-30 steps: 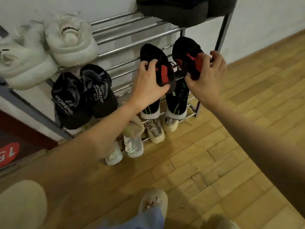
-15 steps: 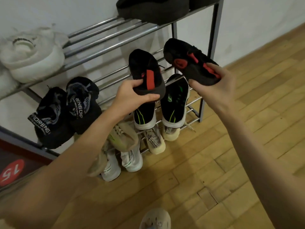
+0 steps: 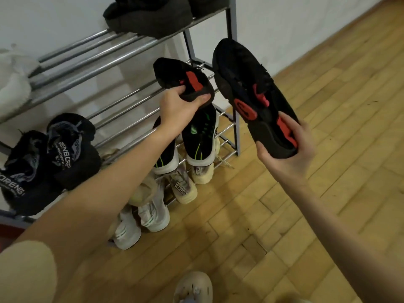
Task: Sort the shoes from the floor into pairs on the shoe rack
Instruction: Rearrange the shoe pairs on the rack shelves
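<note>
Now we count two black-red shoes: left hand [image 3: 178,110] grips one [image 3: 182,80] at the rack [image 3: 231,62]; right hand [image 3: 288,154] grips the other [image 3: 251,95], lifted farther from it than before.

Right hand [image 3: 288,154]: lifts its black-and-red shoe [image 3: 253,95] off the shoe rack [image 3: 231,88], sole turned toward the camera. Left hand [image 3: 177,110]: raises the matching shoe [image 3: 181,79], formerly beside its mate, now apart.

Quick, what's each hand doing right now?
Left hand: grips a black shoe with red sole patches by its heel.
Right hand: holds the matching black shoe, sole up.
</note>
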A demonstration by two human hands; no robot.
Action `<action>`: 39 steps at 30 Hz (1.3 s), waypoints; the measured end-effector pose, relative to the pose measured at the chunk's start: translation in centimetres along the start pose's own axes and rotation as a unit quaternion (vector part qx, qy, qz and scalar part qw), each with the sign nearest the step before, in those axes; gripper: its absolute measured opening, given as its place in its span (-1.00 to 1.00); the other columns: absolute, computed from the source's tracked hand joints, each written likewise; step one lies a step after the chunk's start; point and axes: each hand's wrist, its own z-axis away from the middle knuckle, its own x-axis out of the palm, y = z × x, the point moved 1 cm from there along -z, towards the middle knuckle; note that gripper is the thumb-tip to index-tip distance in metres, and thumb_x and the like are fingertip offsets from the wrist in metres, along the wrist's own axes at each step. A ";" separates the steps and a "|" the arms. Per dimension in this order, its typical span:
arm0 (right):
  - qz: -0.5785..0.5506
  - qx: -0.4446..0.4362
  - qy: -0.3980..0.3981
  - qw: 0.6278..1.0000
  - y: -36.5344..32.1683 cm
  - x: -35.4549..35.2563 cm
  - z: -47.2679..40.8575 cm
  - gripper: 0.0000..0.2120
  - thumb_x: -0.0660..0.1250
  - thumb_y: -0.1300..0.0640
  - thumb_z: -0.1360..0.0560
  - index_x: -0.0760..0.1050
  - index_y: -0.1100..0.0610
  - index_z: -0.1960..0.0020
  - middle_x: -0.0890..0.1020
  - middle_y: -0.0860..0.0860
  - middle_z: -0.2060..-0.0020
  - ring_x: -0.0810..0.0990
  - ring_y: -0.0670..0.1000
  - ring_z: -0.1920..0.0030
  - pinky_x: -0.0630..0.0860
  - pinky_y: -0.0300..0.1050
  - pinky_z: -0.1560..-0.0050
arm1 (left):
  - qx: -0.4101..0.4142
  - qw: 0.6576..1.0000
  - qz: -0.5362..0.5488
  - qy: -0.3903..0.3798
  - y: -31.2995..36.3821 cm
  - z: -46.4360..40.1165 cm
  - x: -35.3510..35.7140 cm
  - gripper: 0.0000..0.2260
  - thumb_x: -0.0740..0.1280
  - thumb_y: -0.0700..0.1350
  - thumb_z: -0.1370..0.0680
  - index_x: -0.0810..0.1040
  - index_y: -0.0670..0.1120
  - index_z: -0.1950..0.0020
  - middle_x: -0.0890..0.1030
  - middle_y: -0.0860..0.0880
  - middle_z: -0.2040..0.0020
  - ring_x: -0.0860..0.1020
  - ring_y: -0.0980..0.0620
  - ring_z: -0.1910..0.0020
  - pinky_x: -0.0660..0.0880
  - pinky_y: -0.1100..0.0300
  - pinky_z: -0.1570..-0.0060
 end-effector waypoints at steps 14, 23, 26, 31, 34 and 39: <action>0.001 0.027 0.067 0.997 0.8 -2.9 1.0 -0.41 0.49 0.05 -0.31 0.50 0.34 -0.23 0.54 0.29 -0.04 0.49 -0.12 -0.04 0.44 -0.37 -0.03 | 0.033 0.999 -0.034 -0.010 2.3 -2.0 4.3 -0.65 0.47 0.11 -0.40 0.65 -0.05 -0.09 0.61 0.14 0.12 0.56 0.22 0.11 0.38 0.54 0.22; 0.017 -0.051 0.039 0.998 0.5 -3.4 1.3 -0.37 0.47 -0.02 -0.29 0.52 0.42 -0.17 0.56 0.32 0.00 0.54 0.08 -0.01 0.46 -0.26 -0.04 | -0.020 0.999 0.024 -0.025 0.5 -0.5 0.4 -0.50 0.25 0.01 -0.60 0.26 -0.06 -0.51 0.50 -0.04 -0.32 0.46 0.11 -0.29 0.37 0.25 -0.31; 0.020 -0.105 0.006 0.994 0.0 -2.8 1.2 -0.37 0.46 -0.05 -0.27 0.54 0.41 -0.14 0.56 0.33 0.03 0.56 0.18 0.00 0.51 -0.07 -0.03 | -0.048 0.996 0.049 0.063 -1.2 1.8 -3.6 -0.64 0.25 -0.04 -0.58 0.47 -0.09 -0.36 0.57 -0.01 -0.19 0.54 0.09 -0.16 0.47 0.15 -0.25; -0.003 -0.143 -0.059 0.988 -2.0 0.5 1.3 -0.39 0.49 -0.01 -0.24 0.56 0.39 -0.13 0.57 0.27 0.03 0.55 0.04 -0.02 0.47 -0.21 -0.08 | -0.035 0.996 0.020 0.082 -3.3 4.7 -7.0 -0.73 0.25 -0.12 -0.59 0.53 -0.15 -0.25 0.59 -0.06 -0.12 0.54 0.09 -0.07 0.51 0.16 -0.13; -0.010 -0.141 -0.127 0.982 -3.2 3.6 0.6 -0.40 0.53 0.01 -0.24 0.57 0.33 -0.17 0.57 0.24 -0.05 0.57 0.07 -0.08 0.51 -0.13 -0.12 | -0.024 0.994 -0.001 0.102 -4.2 4.9 -8.0 -0.72 0.26 -0.11 -0.58 0.54 -0.16 -0.25 0.60 -0.07 -0.13 0.55 0.08 -0.09 0.48 0.33 -0.05; 0.024 -0.093 -0.195 0.976 -6.1 9.8 -3.3 -0.41 0.48 -0.10 -0.27 0.57 0.15 -0.23 0.53 0.09 -0.19 0.52 -0.06 -0.18 0.46 -0.27 -0.20 | -0.023 0.990 -0.022 0.134 -4.9 4.7 -9.4 -0.74 0.25 -0.06 -0.58 0.52 -0.06 -0.25 0.56 0.01 -0.18 0.52 0.14 -0.14 0.43 0.37 -0.09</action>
